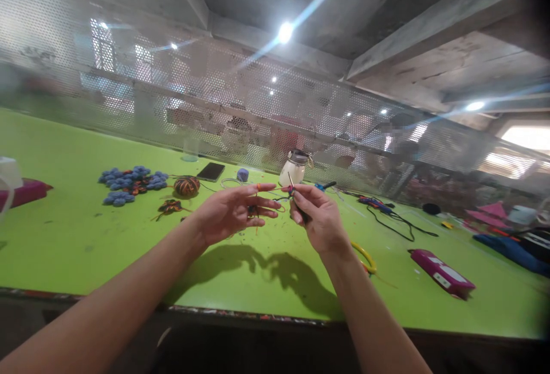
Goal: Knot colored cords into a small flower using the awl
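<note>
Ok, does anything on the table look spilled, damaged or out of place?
Nothing clearly looks spilled or broken. Slightly untidy: a black cord trails loosely to the right of the right hand, and faint dark smudges mark the green table at left. Their cause can't be told.

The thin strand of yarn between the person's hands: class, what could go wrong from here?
1. The strand reaches across from the spread fingers of the left hand, so it might slip loose.
2. The thin metal tool points up from the right hand, so a slip could perhaps prick a finger.
3. The round yarn ball sits on the flat table; a nudge might roll it.
</note>
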{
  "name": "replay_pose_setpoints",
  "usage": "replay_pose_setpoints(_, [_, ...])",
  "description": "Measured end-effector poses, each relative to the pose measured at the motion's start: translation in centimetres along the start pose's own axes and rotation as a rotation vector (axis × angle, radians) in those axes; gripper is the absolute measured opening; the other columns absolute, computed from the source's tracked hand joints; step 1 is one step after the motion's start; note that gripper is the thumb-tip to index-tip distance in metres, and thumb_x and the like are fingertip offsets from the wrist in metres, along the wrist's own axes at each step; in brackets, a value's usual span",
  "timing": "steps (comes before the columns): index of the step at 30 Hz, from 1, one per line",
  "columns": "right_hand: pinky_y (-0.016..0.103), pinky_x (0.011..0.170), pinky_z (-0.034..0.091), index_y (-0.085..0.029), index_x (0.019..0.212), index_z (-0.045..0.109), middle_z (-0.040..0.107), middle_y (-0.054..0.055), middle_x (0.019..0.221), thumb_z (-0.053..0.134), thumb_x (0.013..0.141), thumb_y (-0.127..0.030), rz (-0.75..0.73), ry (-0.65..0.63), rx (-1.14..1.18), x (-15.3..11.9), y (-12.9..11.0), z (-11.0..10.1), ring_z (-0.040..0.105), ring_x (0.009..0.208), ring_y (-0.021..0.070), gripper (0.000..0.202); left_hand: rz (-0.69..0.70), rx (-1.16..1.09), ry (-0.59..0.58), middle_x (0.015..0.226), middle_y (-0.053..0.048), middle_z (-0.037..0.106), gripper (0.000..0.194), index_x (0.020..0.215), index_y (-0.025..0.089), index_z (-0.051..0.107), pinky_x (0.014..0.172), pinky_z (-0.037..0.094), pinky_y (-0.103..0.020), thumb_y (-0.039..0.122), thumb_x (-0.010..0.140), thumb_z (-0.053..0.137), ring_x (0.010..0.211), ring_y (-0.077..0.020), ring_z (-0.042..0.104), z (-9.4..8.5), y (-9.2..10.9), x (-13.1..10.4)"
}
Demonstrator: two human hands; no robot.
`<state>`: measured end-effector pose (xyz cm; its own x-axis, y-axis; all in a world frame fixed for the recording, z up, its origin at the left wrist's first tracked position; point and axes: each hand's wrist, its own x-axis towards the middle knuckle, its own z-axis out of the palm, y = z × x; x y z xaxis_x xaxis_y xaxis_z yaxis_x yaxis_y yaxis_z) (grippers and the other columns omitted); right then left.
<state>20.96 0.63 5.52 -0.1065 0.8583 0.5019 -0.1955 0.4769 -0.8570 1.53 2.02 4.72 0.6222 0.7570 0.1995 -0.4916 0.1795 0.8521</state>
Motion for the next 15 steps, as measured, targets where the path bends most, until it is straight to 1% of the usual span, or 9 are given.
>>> replay_pose_setpoints(2, [0.024, 0.042, 0.028, -0.022, 0.086, 0.066, 0.068, 0.004, 0.097, 0.066, 0.074, -0.027, 0.003, -0.011, 0.013, -0.1, -0.3, 0.0, 0.042, 0.045, 0.0052, 0.013, -0.037, -0.042, -0.011, 0.105, -0.018, 0.067, 0.048, 0.124, 0.012, 0.054, 0.075, 0.045, -0.034, 0.041, 0.086, 0.047, 0.093, -0.025, 0.063, 0.1, 0.0, 0.0])
replay_pose_setpoints(4, [0.024, 0.043, 0.028, -0.023, 0.085, 0.065, 0.065, 0.004, 0.112, 0.065, 0.075, -0.025, 0.003, -0.033, 0.053, -0.1, -0.6, 0.0, 0.041, 0.046, 0.0044, 0.011, -0.048, -0.075, -0.035, 0.104, -0.019, 0.067, 0.054, 0.123, 0.013, 0.055, 0.075, 0.045, -0.035, 0.051, 0.086, 0.043, 0.092, -0.0256, 0.063, 0.3, -0.1, 0.1])
replay_pose_setpoints(5, [0.024, 0.044, 0.027, -0.023, 0.084, 0.064, 0.064, 0.004, 0.113, 0.065, 0.075, -0.025, 0.003, -0.048, 0.078, -0.2, -0.6, 0.0, 0.04, 0.046, 0.0041, 0.01, -0.046, -0.088, -0.048, 0.104, -0.019, 0.067, 0.055, 0.122, 0.014, 0.055, 0.074, 0.045, -0.035, 0.053, 0.086, 0.041, 0.091, -0.0257, 0.063, 0.5, -0.2, 0.1])
replay_pose_setpoints(7, [0.024, 0.043, 0.026, -0.023, 0.083, 0.062, 0.067, 0.004, 0.105, 0.065, 0.074, -0.026, 0.009, -0.076, 0.12, -0.2, -0.7, 0.0, 0.038, 0.044, 0.0041, 0.01, -0.047, -0.109, -0.074, 0.103, -0.019, 0.067, 0.054, 0.119, 0.014, 0.058, 0.074, 0.045, -0.035, 0.053, 0.086, 0.04, 0.091, -0.0255, 0.063, 0.6, -0.4, 0.2])
replay_pose_setpoints(9, [0.023, 0.042, 0.025, -0.023, 0.082, 0.059, 0.067, 0.002, 0.085, 0.067, 0.072, -0.029, 0.031, -0.094, 0.145, -0.1, -0.7, 0.0, 0.035, 0.042, 0.0046, 0.015, -0.049, -0.119, -0.093, 0.1, -0.018, 0.068, 0.05, 0.112, 0.013, 0.062, 0.072, 0.045, -0.033, 0.051, 0.085, 0.043, 0.088, -0.0245, 0.063, 0.6, -0.7, 0.2])
replay_pose_setpoints(11, [0.022, 0.042, 0.025, -0.021, 0.082, 0.057, 0.06, -0.002, 0.066, 0.069, 0.069, -0.03, 0.048, -0.078, 0.156, 0.2, -0.6, -0.2, 0.035, 0.041, 0.005, 0.019, -0.046, -0.077, -0.098, 0.085, -0.015, 0.069, 0.041, 0.103, 0.011, 0.067, 0.063, 0.044, -0.028, 0.044, 0.084, 0.049, 0.074, -0.0193, 0.063, 0.5, -1.0, 0.3])
replay_pose_setpoints(12, [0.022, 0.041, 0.025, -0.021, 0.081, 0.057, 0.056, -0.003, 0.061, 0.07, 0.068, -0.029, 0.048, -0.05, 0.155, 0.4, -0.6, -0.4, 0.035, 0.041, 0.0049, 0.02, -0.046, -0.032, -0.087, 0.072, -0.011, 0.067, 0.035, 0.1, 0.011, 0.068, 0.056, 0.041, -0.025, 0.038, 0.083, 0.054, 0.063, -0.0149, 0.059, 0.3, -1.2, 0.4])
replay_pose_setpoints(13, [0.021, 0.041, 0.025, -0.02, 0.081, 0.056, 0.054, -0.004, 0.059, 0.07, 0.068, -0.028, 0.037, -0.005, 0.147, 0.7, -0.6, -0.7, 0.036, 0.041, 0.0047, 0.021, -0.049, 0.021, -0.062, 0.06, -0.007, 0.062, 0.03, 0.099, 0.01, 0.069, 0.05, 0.036, -0.022, 0.031, 0.081, 0.059, 0.053, -0.0105, 0.053, 0.2, -1.3, 0.4])
replay_pose_setpoints(15, [0.02, 0.04, 0.025, -0.018, 0.079, 0.055, 0.053, -0.004, 0.058, 0.071, 0.065, -0.025, -0.016, 0.134, 0.109, 1.3, -0.8, -1.6, 0.037, 0.041, 0.0042, 0.022, -0.061, 0.12, 0.002, 0.048, 0.002, 0.049, 0.03, 0.104, 0.01, 0.067, 0.042, 0.026, -0.019, 0.02, 0.076, 0.065, 0.043, -0.0054, 0.039, -0.2, -1.3, 0.5])
